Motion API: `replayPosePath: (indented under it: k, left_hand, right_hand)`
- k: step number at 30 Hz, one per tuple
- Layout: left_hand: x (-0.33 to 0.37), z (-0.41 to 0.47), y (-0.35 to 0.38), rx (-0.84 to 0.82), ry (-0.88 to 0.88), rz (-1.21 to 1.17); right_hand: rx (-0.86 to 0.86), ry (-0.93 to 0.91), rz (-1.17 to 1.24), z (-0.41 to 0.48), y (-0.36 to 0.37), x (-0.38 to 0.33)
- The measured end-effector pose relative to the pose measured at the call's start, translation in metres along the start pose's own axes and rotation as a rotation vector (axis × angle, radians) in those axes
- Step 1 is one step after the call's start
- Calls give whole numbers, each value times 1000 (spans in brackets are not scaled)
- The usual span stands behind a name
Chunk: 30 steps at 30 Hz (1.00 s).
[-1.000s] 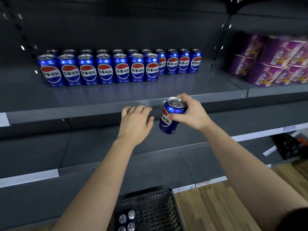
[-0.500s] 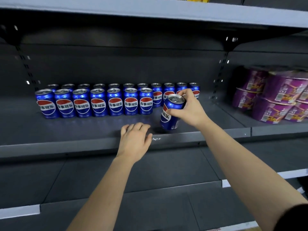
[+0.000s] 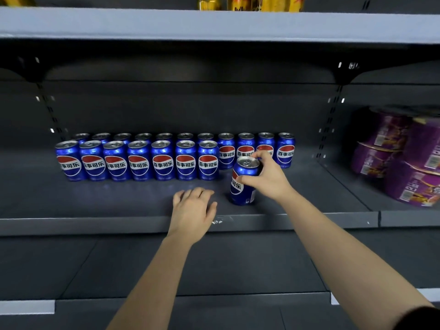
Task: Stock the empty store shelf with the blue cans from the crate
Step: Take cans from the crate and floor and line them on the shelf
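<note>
While half a second ago the blue can point(image 3: 242, 186) was hanging tilted over the shelf's front lip, it is now sitting farther in over the dark deck of the shelf point(image 3: 309, 220). It is leaning only slightly, at about 4 o'clock from the right end of the front row point(image 3: 139, 163). Whether its base is touching the deck cannot be told. The right hand point(image 3: 266, 179) is gripping it round the upper wall, thumb on the near side and fingers curling over the far rim. The left hand point(image 3: 192, 210) is staying at the can's 9 o'clock, palm down with fingers loosely spread, grasping nothing and lying across the front edge. The view is also reaching higher than before, taking in an upper shelf point(image 3: 214, 22) with yellow cans point(image 3: 262, 3) at 12 o'clock.

The cans are glossy metal cylinders with silver tops and pull tabs. Seven are standing upright in the front row and eleven in the back row point(image 3: 226, 151), side by side. The shelving is matte grey sheet metal with slotted uprights. Purple tubs point(image 3: 416, 177) with a shiny wrap are stacking up at 3 o'clock.

Each blue can is showing a red, white and blue globe with the white characters 百事可乐. The writing on the tubs is too blurred to read.
</note>
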<state>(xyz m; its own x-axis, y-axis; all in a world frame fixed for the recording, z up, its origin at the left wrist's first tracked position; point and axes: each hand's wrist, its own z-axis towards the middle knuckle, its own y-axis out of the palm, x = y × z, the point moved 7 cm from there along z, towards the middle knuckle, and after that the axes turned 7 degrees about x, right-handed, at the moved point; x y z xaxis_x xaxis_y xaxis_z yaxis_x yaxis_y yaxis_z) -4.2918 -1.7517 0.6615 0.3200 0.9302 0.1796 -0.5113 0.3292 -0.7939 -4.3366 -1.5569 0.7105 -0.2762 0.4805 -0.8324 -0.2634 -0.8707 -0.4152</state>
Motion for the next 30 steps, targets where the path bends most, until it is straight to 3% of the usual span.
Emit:
replayPosePath:
  k: [7,12,17,30]
  left_hand:
    - [0,12,11,12,-21,11]
    - [-4,17,17,-11,-2,42]
    - [-10,17,25,-27,2,39]
    - [-13,14,29,36,1,75]
  right_hand:
    - [-53,-17,132,-10,20,11]
    - [49,-81,-119,-12,25,22]
    - [51,22,-5,-3,31,36]
    - [35,35,-52,21,45,35]
